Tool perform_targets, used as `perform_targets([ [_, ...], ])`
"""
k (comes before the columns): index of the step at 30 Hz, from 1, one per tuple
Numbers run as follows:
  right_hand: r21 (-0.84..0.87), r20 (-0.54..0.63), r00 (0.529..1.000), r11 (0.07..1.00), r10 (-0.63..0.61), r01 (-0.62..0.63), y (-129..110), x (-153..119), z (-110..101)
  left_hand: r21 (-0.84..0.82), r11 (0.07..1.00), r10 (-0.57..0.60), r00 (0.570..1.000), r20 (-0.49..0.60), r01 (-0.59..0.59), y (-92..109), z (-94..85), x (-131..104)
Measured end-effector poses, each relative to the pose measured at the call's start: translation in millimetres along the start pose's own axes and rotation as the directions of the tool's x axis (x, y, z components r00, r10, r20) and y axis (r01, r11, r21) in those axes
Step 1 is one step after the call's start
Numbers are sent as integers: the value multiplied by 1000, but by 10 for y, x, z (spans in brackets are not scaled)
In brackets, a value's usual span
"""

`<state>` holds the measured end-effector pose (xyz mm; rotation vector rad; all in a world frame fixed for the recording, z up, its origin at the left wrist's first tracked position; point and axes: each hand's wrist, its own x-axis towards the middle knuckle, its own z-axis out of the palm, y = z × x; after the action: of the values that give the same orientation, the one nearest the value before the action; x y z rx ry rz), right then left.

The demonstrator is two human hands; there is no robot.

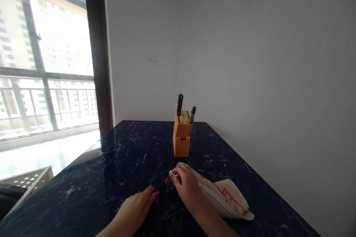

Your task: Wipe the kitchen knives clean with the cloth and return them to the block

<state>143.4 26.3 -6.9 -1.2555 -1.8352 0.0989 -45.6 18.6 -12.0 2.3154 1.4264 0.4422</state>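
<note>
1. One slim dark tool (160, 186), apparently a knife, is sitting between the left hand (139, 204) and the right hand (185, 185), slanting forward and rightward from the left fingers.
2. Left hand is closing on its near end, thumb and fingers together. Blade detail is blurring into the dark surface.
3. Right hand is pinching a bunched corner of the cloth (222, 196) just beside the tool's far end; whether cloth and tool are touching, cannot tell.
4. Rest of the cloth is lying loosely under and beside the right forearm, its red pattern showing.
5. Progress, judged from layout: the tool is being held outside the wooden block (182, 144), cloth close to it. Whether any wiping is finished, cannot tell.
6. Beyond the hands, the block is standing upright, holding a tall black handle (180, 104) and a shorter handle (192, 114); other slots are showing no handles.
7. Everything is resting on the dark table (133, 155).
</note>
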Motion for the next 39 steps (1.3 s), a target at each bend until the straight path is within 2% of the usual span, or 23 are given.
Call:
perform_targets([
  [4, 16, 59, 997, 999, -53, 52, -49, -20, 1, -18, 1000, 10, 1000, -9, -10, -2, -7, -3],
  [8, -4, -36, 999, 999, 38, -38, 81, 37, -15, -24, 999, 29, 1000, -12, -29, -12, -7, -7],
  [14, -53, -146, 972, 979, 186, -195, 404, 124, -117, -17, 999, 36, 999, -10, -36, -10, -17, -16],
  [22, -63, -158, 966, 974, 204, -216, 467, 124, -108, -29, 999, 27, 999, -22, -27, -32, 3, -6],
  [27, -34, -81, 985, 987, 152, -155, 355, 95, -33, -25, 999, 20, 999, -26, -21, -48, 27, 7],
  [34, 15, 81, 997, 1000, 11, -12, -65, -48, 21, -22, 1000, -16, 999, -41, 15, -38, 37, 24],
  [39, 35, 76, 997, 999, 1, -4, -164, -60, 4, 7, 1000, 8, 999, -43, -7, -48, 69, 17],
])
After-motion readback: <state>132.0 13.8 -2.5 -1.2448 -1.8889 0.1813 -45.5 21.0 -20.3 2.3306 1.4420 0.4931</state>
